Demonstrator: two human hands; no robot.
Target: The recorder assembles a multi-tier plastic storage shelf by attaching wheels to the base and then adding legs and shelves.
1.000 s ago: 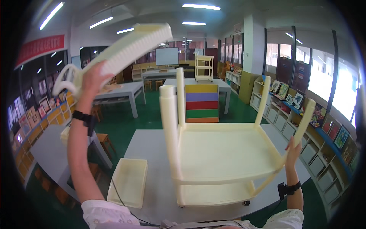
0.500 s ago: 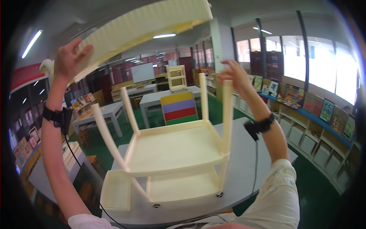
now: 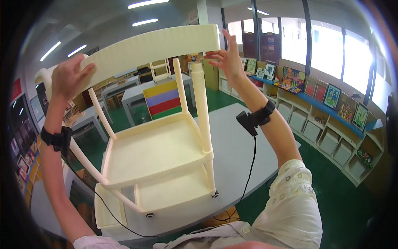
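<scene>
A cream plastic tray (image 3: 153, 43) with a curved handle at its left end is raised above the cream trolley frame (image 3: 159, 143). My left hand (image 3: 72, 76) grips the tray near that end, thumb on the near side. My right hand (image 3: 228, 58) is at the tray's right end, fingers spread; whether the fingertips touch it I cannot tell. The trolley frame has two shelves, upright posts and small black casters, and it stands on a grey table (image 3: 236, 137). Its near right post (image 3: 201, 108) rises below my right hand, its top just under the tray.
Another cream tray (image 3: 108, 207) lies on the table at the left of the trolley. Beyond stand a striped coloured board (image 3: 162, 99), grey tables and another cream trolley (image 3: 160, 70). Low shelves (image 3: 315, 124) with framed pictures line the right. Black cables hang from both wrist straps.
The tray has come down from high up toward the tops of the posts. My right hand has moved from the near right post to the tray's right end. The view has shifted to the right.
</scene>
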